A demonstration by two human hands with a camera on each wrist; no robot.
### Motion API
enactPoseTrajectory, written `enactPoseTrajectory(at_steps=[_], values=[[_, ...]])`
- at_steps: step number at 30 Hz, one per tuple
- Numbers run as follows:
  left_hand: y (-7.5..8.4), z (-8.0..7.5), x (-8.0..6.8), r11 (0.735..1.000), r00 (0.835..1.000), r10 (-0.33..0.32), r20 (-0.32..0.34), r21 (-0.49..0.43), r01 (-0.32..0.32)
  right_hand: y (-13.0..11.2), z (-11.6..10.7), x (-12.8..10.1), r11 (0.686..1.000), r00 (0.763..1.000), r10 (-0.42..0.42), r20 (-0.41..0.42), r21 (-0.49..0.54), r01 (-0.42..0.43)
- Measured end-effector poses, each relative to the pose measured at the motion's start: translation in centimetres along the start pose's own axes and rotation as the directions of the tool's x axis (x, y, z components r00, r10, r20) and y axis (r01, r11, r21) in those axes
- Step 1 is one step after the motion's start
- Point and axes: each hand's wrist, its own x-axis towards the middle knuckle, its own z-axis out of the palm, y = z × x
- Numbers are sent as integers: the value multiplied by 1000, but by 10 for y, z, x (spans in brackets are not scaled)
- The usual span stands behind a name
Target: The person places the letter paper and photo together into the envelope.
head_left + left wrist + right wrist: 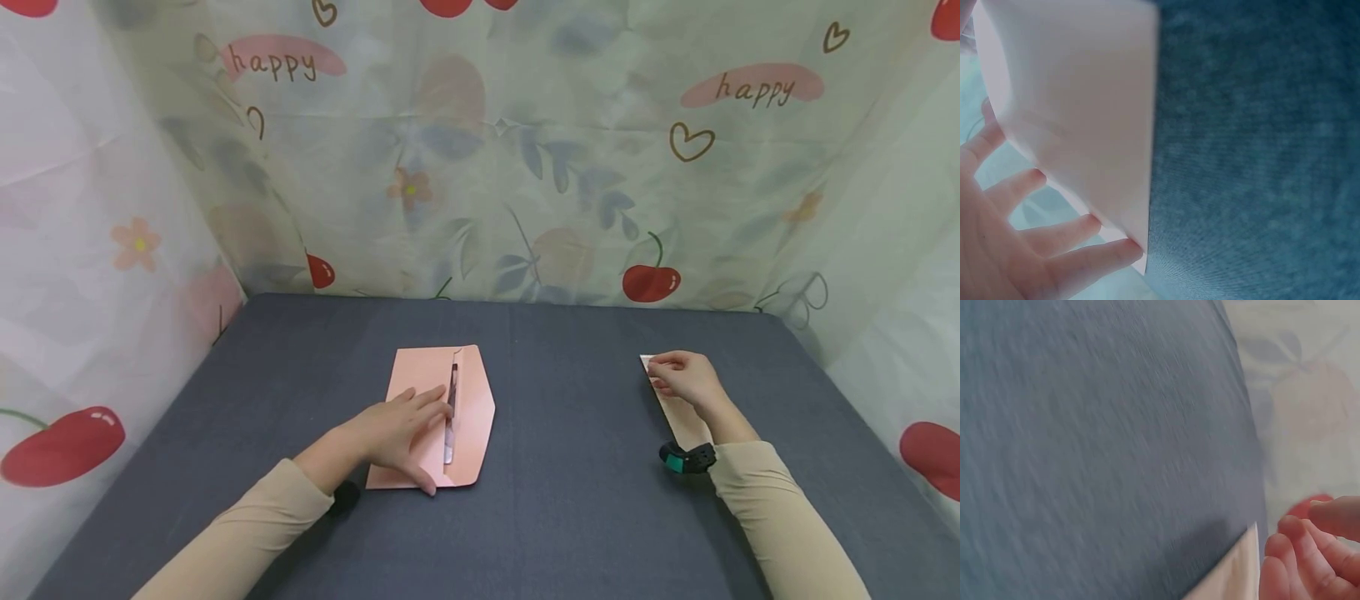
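A pink envelope [472,400] lies flat on the grey table [570,500], left of centre, its flap side to the right and a narrow dark gap [452,408] along the fold. My left hand [420,421] rests on it with straight fingers pressing down; in the left wrist view those fingers [1054,240] lie against the envelope [1085,112]. Far to the right, my right hand [663,375] pinches the far end of a pale folded paper strip [681,421] lying on the table. The right wrist view shows curled fingers [1300,550] at the strip's corner [1235,578].
A flowered plastic curtain with cherries and "happy" prints [525,167] walls the table on the back and both sides. A small black and green camera [686,458] sits on my right wrist. Bare grey cloth lies between the envelope and the strip.
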Motion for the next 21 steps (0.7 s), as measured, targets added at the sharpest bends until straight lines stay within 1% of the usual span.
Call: enactPoseTrajectory(at_steps=[4,8,13,16,19,21], values=[[0,0,0,1000,1000,5,-2,2,-5,8,-13,1,999,999,46,-25,1,-46],[0,-1,0,1000,1000,14,-6,3,-14,16,-22,3,994,992,99,-77,-32,-102],[-1,-1,0,1000,1000,20,-9,-1,-20,25,-29,3,982,975,162,-153,-69,-174],[-1,0,1,1000,1000,21,-7,-5,-21,31,-33,2,972,958,207,-199,-74,-225],[-2,0,1,1000,1000,17,-4,-10,-17,35,-37,0,960,948,239,-209,-94,-263],[-2,0,1,1000,1000,14,-3,-10,-14,37,-39,-1,951,944,264,-200,-110,-289]])
